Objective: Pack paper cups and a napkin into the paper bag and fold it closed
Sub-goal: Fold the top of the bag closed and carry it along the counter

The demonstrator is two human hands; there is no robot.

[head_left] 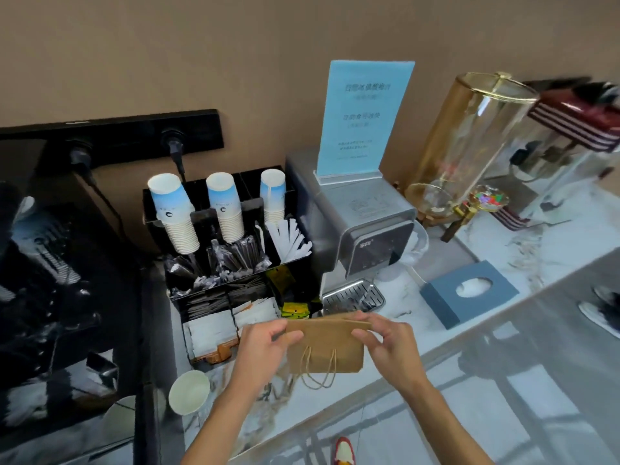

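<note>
A brown paper bag (pixel 327 347) with twine handles is held upright above the marble counter, its top edge pinched flat. My left hand (pixel 265 345) grips the bag's top left corner and my right hand (pixel 389 344) grips its top right corner. A single white paper cup (pixel 189 392) lies on its side on the counter, left of my left forearm. Three stacks of blue-and-white paper cups (pixel 174 209) stand upside down in a black organiser behind. A grey tissue box (pixel 468 292) with a white napkin showing sits to the right.
The black organiser (pixel 235 290) holds stirrers, straws and sachets. A silver drinks machine (pixel 362 229) with a blue sign stands behind the bag. A glass dispenser (pixel 469 142) is at the right, a dark appliance (pixel 50 263) at the left. The counter edge runs diagonally below.
</note>
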